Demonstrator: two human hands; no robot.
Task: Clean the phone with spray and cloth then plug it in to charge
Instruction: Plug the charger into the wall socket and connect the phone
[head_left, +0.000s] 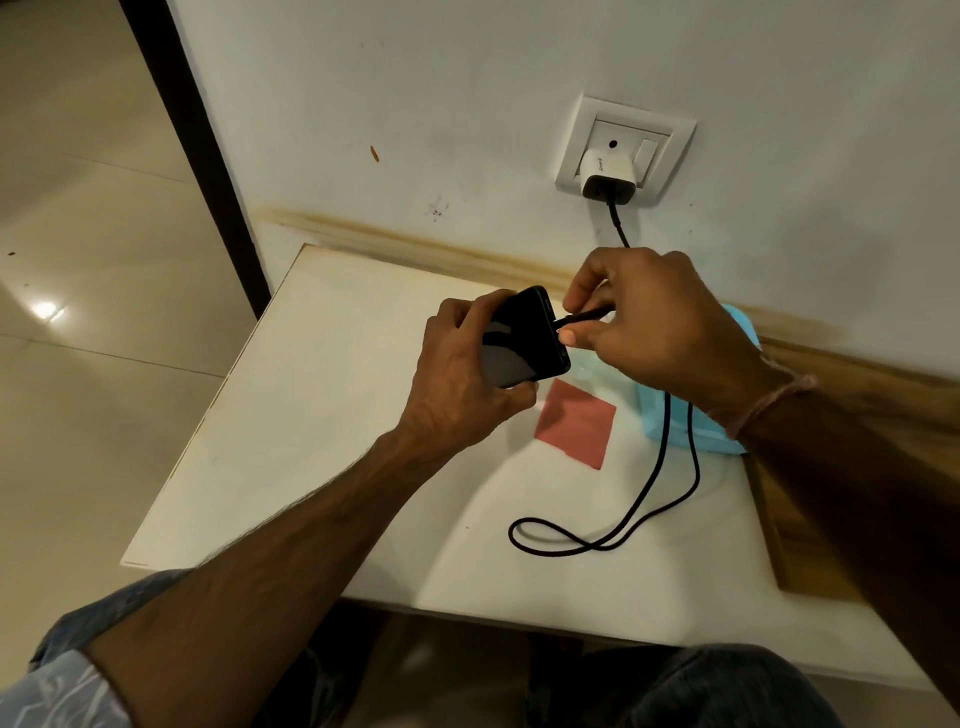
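Above the white rectangular surface (322, 415), the left hand (457, 384) is gripping the black slab-shaped phone (524, 338), fingers wrapping its far edge and thumb closing under its near edge. Phone is being held clear of the surface, tilted, dark screen facing up, its end pointing toward the right hand (654, 332).

Right hand is pinching the plug end of the black braided charging cable (680, 467) between thumb and forefinger; the plug tip is sitting at the phone's end edge. Cannot tell whether the plug is fully seated in the port.

Cable is running from the right hand down onto the surface, looping near the front edge, then passing back up behind the hand to the white cube-shaped charger adapter (608, 179). Adapter is sitting in the white wall socket plate (623, 150) on the white wall above the surface.

Flat pink square cloth (574, 428) is lying on the surface just below the phone, apart from both hands. Light blue plastic item (675, 426) is lying beside the cloth, partly hidden under the right wrist; its shape cannot be told.

Pinkish thread band (769, 400) is circling the right wrist.
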